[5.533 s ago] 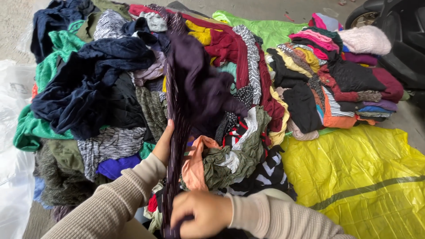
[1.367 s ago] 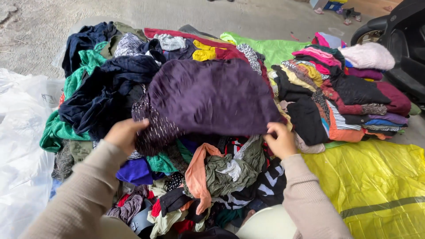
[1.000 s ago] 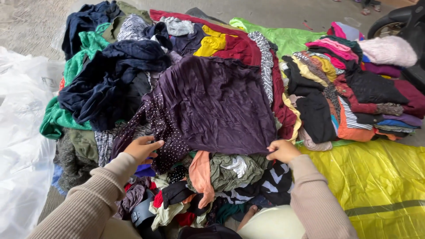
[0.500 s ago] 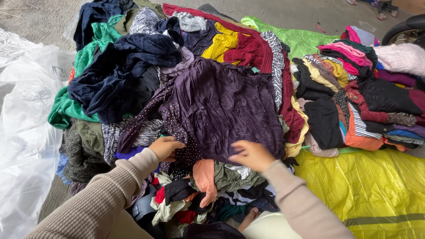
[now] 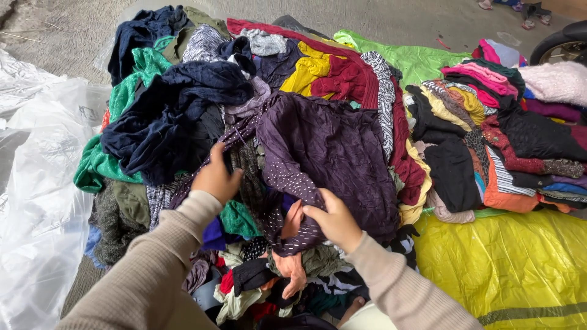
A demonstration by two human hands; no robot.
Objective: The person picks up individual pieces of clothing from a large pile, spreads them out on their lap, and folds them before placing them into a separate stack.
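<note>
Where I look down through the head camera, grey concrete floor point(image 5: 73, 36) runs along the top edge, rough and bare. Entered by size:

Heap of loose clothes point(image 5: 183, 122), mixed knits and wovens, crumpled, no fold to them; navy, green, maroon, yellow and striped pieces lie tangled.

Yellow plastic sheet point(image 5: 507, 263), glossy and creased, spread flat at lower right with a grey band across it; a lime green sheet point(image 5: 416, 58) lies beyond, under the far clothes.

Clear plastic bag point(image 5: 36, 183), crinkled, on the left beside the heap; I cannot tell what it holds.

Stack of folded clothes point(image 5: 501, 134), pink, black, orange and striped layers, on the right, just beside the heap.

Dark purple garment point(image 5: 336, 146), thin wrinkled cloth, one edge dotted white, draped over the middle of the heap.

My left hand point(image 5: 215, 177) is closed on the dotted strip at the garment's left, thumb up. My right hand point(image 5: 333, 221) is clamped on the dotted lower hem, bunching it above an orange piece point(image 5: 293, 223). Both sleeves are beige ribbed knit.
</note>
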